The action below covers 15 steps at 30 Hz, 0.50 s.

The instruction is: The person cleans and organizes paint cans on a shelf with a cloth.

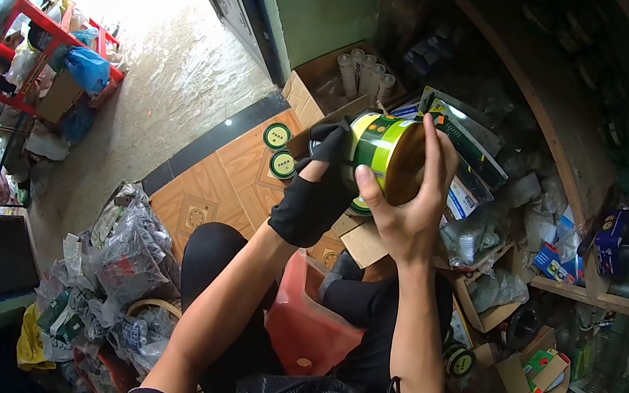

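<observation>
My right hand [419,190] grips a green and yellow labelled cylinder [375,142] at its dark brown end, thumb below and fingers along the far side. On the cylinder's other end, the curled fingers of my left hand [318,185], in a black glove with a bare thumb, are closed. Part of the label and the left end are hidden by the glove. Below the cylinder, on the wood-patterned floor, lie two round green-rimmed pieces with pale printed faces, an upper disc [276,136] and a lower disc [283,164].
A red plastic stool [315,314] shows between my legs. Plastic-wrapped goods [124,247] are heaped at left, near a red rack [46,48]. An open box of white tubes [365,75] stands ahead. Packages and cartons [494,300] crowd the right, beside wooden shelving [599,299].
</observation>
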{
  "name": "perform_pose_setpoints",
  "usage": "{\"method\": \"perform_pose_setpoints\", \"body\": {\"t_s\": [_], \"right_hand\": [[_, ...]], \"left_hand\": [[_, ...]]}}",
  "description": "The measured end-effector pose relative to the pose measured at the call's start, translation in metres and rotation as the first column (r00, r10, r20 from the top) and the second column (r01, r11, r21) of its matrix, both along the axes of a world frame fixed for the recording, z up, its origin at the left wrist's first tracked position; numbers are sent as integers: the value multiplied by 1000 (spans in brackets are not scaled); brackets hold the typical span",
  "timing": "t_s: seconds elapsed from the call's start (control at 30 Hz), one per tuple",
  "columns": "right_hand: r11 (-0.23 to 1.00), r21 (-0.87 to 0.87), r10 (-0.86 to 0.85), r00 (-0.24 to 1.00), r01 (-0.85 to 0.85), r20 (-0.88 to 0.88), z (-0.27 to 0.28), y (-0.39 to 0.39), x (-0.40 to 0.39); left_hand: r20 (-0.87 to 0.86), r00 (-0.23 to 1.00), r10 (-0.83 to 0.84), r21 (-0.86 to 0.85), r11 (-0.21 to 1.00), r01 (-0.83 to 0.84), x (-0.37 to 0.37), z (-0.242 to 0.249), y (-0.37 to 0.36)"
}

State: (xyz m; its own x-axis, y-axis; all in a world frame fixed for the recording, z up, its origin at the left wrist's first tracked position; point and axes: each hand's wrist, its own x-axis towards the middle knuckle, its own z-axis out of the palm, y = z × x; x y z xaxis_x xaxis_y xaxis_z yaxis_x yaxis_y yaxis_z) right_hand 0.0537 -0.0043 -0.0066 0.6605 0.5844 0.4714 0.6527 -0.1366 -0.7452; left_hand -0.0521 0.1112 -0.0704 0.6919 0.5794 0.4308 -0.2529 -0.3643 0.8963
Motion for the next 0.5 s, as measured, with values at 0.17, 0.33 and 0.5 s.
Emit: {"method": "perform_pose_setpoints", "body": {"t_s": [0.17,0.33,0.5], "right_hand": [[999,-18,38,999,-39,-25,2,4,-6],[993,113,19,936,22,-352,-2,9,-10],[971,240,160,795,-19,-585,8,6,-12]], "left_hand": [[-78,990,118,161,981,-104,1,-2,17],[-105,988,115,46,993,-111,9,15,17],[47,998,45,-104,994,-40,18,28,5]]}}
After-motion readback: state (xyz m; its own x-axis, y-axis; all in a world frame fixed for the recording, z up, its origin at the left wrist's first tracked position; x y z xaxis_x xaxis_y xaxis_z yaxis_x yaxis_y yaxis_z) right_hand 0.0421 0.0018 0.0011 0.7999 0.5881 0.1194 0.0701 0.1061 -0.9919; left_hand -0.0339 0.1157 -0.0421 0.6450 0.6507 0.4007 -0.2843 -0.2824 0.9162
